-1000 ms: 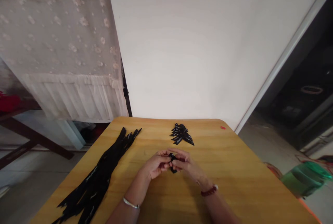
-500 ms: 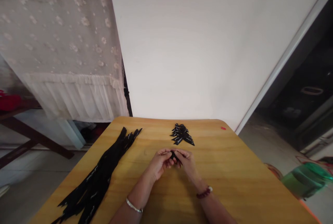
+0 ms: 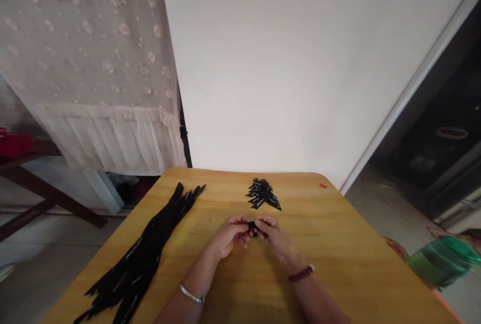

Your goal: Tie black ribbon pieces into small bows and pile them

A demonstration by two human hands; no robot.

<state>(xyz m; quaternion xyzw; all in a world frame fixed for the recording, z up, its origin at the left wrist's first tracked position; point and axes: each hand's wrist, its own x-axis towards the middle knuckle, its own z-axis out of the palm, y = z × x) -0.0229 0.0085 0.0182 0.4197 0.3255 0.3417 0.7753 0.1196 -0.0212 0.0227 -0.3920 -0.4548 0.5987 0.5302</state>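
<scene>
Between my two hands a small piece of black ribbon (image 3: 252,227) is pinched, mostly covered by fingers. My left hand (image 3: 231,236) is closed on its left side, thumb on top. On the other side, my right hand (image 3: 273,233) grips it between thumb and fingers. Just beyond them lies a small pile of black ribbon bows (image 3: 263,194) with white lettering. A long bundle of black ribbon strips (image 3: 146,254), also printed in white, stretches along the left of the table.
The wooden table (image 3: 338,254) meets a white wall panel (image 3: 270,63). A small red scrap (image 3: 323,185) lies at its far right corner. A green bin (image 3: 439,261) stands on the floor at right. A lace curtain (image 3: 101,63) hangs at left.
My hands have drawn slightly apart, and the black ribbon shows a little more between the fingers. The bow pile and strip bundle stay where they were.
</scene>
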